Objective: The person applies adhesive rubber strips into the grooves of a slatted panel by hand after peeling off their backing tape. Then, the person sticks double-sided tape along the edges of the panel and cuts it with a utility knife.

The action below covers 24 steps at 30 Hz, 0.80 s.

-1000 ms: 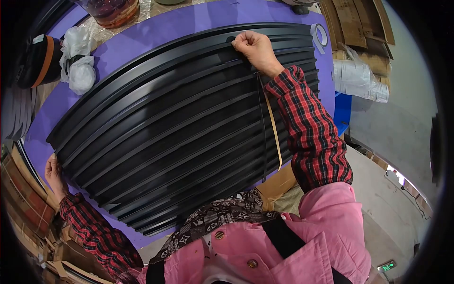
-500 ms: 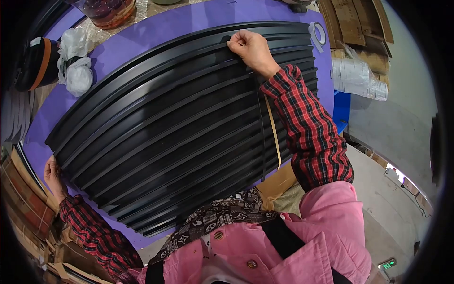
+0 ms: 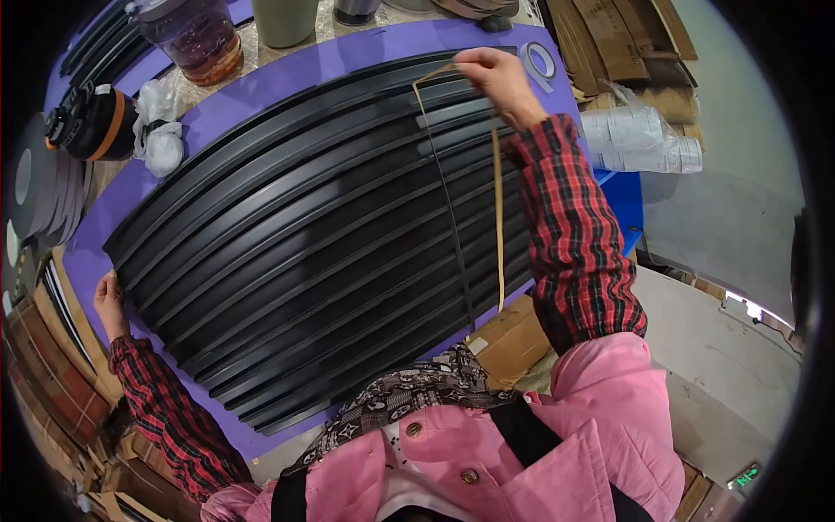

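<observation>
Long black ridged strips (image 3: 296,226) lie side by side across a purple tabletop (image 3: 196,117). At their left end, my left hand (image 3: 109,300) has its fingers closed at the lower edge of the strips; what they grip is too small to make out. Over the upper right part of the strips, my right hand (image 3: 496,74) pinches a thin tape. This narrow tape (image 3: 499,217) has a tan side and a dark side, and it loops from the fingers down across the strips to the near edge.
A tape roll (image 3: 537,63) lies at the upper right. Along the far edge stand a jar of dark red liquid (image 3: 196,48) and a green container (image 3: 284,19). A black bottle with an orange band (image 3: 109,122) and white plastic bags (image 3: 163,148) are at the left. A cardboard box (image 3: 513,339) is below.
My right hand has moved right and slightly up, and a loop of the tape now rises off the strips to it. The whole view has shifted, showing more of the far edge.
</observation>
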Available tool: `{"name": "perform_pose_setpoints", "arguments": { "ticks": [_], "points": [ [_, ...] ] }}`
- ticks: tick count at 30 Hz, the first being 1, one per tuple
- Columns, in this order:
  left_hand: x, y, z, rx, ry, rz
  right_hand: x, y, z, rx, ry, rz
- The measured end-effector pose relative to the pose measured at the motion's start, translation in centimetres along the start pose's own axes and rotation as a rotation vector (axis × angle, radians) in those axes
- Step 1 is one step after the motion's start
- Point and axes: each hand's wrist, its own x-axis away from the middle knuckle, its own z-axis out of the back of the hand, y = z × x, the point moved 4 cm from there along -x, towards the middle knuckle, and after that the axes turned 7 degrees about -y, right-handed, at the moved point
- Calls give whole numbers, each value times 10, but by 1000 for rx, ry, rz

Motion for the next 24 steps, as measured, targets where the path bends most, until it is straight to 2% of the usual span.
{"name": "perform_pose_setpoints", "arguments": {
  "ticks": [1,3,4,6,7,8,9,10,11,12,14,16,18,19,20,22,23,24],
  "points": [
    [4,5,-7,-2,6,-10,11,-6,32,-30,58,21],
    [14,28,-16,-511,398,-207,40,-17,108,-117,164,102],
    [22,50,-39,-509,400,-222,52,-15,152,-152,230,140],
    [62,117,-129,-576,467,-382,83,-13,241,-205,301,200],
    [77,141,-200,-364,216,-441,99,-17,275,-211,412,234],
    [105,168,-279,-326,-99,-265,111,-12,312,-238,430,267],
    [135,186,-360,-198,-324,-274,120,-7,350,-268,446,306],
    [165,205,-433,-179,-497,-338,128,-7,378,-264,462,344],
    [186,218,-498,-170,-604,-520,141,-3,403,-261,484,373],
    [200,224,-558,7,-724,-530,153,-1,429,-253,506,372],
    [230,267,-644,31,-753,-628,174,6,477,-255,567,391],
    [248,299,-704,103,-669,-740,191,29,536,-162,600,329],
    [253,315,-743,120,-684,-675,198,61,588,-66,627,257],
    [254,318,-757,122,-700,-612,195,86,606,424,604,-157],
    [256,320,-767,189,-633,-656,190,108,617,905,535,-576],
    [251,316,-789,122,-593,-648,144,97,552,1365,372,-43],
    [246,314,-797,63,-550,-637,115,60,482,1009,331,211],
    [239,314,-801,39,-555,-614,89,36,405,572,238,205]
  ]
}}
